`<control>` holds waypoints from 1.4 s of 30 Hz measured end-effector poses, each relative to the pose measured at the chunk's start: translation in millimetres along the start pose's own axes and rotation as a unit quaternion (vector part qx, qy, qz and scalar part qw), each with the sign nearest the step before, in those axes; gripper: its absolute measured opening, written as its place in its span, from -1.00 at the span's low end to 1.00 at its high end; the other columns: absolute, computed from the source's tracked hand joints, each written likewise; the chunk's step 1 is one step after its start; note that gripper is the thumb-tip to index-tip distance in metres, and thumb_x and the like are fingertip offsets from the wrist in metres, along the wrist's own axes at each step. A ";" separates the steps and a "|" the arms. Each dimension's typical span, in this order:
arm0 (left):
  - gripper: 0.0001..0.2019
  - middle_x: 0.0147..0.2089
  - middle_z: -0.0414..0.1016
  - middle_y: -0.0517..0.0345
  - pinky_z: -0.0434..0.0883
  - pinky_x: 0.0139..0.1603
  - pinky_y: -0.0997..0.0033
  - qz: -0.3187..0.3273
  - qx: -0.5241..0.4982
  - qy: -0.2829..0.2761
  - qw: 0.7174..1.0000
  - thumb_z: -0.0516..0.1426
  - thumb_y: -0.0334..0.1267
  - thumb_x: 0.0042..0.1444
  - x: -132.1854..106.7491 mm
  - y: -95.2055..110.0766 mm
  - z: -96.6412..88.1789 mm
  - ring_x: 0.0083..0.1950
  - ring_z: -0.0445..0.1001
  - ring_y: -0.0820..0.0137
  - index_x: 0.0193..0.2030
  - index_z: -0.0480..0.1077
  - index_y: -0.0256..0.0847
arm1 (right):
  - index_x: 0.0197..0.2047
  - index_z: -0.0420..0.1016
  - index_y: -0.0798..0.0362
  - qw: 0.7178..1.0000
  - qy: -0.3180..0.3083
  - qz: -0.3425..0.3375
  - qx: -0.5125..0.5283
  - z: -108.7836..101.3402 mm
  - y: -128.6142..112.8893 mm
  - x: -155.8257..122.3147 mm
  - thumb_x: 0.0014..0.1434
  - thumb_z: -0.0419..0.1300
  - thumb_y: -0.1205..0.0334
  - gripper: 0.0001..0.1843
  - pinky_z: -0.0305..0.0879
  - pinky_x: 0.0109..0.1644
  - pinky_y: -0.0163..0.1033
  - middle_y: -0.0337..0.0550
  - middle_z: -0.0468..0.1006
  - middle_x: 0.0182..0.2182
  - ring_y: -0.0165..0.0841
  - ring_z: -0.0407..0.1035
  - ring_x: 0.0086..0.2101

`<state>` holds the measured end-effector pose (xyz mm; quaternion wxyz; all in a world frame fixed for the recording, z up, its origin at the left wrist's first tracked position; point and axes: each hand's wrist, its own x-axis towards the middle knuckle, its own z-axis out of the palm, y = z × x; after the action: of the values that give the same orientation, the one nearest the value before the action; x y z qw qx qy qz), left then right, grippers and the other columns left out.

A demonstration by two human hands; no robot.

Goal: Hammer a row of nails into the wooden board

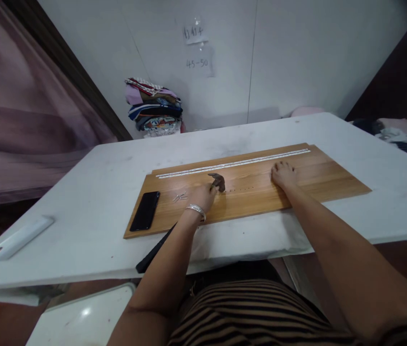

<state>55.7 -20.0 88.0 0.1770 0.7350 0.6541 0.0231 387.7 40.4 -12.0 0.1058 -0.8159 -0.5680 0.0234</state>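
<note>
My left hand (203, 196), with a silver bracelet at its wrist, is closed around a claw hammer close under its head (219, 182). The black handle slants back beneath my forearm toward the table's front edge. The hammer head is low over a wooden board (333, 178), beside a row of small dark dots; whether it touches the board, I cannot tell. Several loose nails (180, 196) lie left of that hand. Further right, my right hand (284, 175) rests on the board, fingers slightly bent and apart, holding nothing visible.
A black phone (145, 211) lies on the board's left end. Two long white marked strips (232, 164) run along its far side. On the white table (91, 192) at left is a white flat object with a hole (23, 238). Folded cloths (154, 105) are stacked by the wall.
</note>
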 end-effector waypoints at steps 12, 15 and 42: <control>-0.61 0.11 0.73 -0.22 0.49 0.05 0.27 0.002 0.015 -0.009 1.000 0.00 -0.14 0.53 0.4 1.7 2.5 0.13 0.68 0.07 0.12 0.62 -0.26 | 0.27 0.56 0.10 1.000 -0.010 0.004 -0.011 -0.1 0.3 1.2 0.53 -0.20 0.16 -0.43 0.15 0.36 0.12 0.22 0.49 0.34 0.00 0.27 0.33; -0.61 0.09 0.73 -0.23 0.49 0.03 0.26 0.004 0.012 -0.006 1.000 0.00 -0.14 0.53 0.7 1.5 2.4 0.12 0.68 0.07 0.12 0.61 -0.27 | 0.25 0.57 0.11 1.000 -0.001 0.005 -0.003 1.5 0.7 1.3 0.52 -0.20 0.18 -0.43 0.16 0.34 0.12 0.23 0.50 0.32 0.01 0.27 0.31; -0.62 0.07 0.74 -0.17 0.46 -0.02 0.32 -0.003 0.010 0.006 1.000 0.01 -0.13 0.54 0.3 0.1 0.5 0.08 0.68 0.13 0.10 0.62 -0.26 | 0.24 0.57 0.16 1.000 -0.001 0.004 -0.003 0.9 -0.2 1.2 0.51 -0.21 0.20 -0.41 0.15 0.35 0.15 0.26 0.50 0.33 0.03 0.27 0.31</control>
<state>56.0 -19.8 87.5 0.1656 0.7348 0.6574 0.0208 387.8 41.7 -12.7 0.1028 -0.8181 -0.5653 0.0230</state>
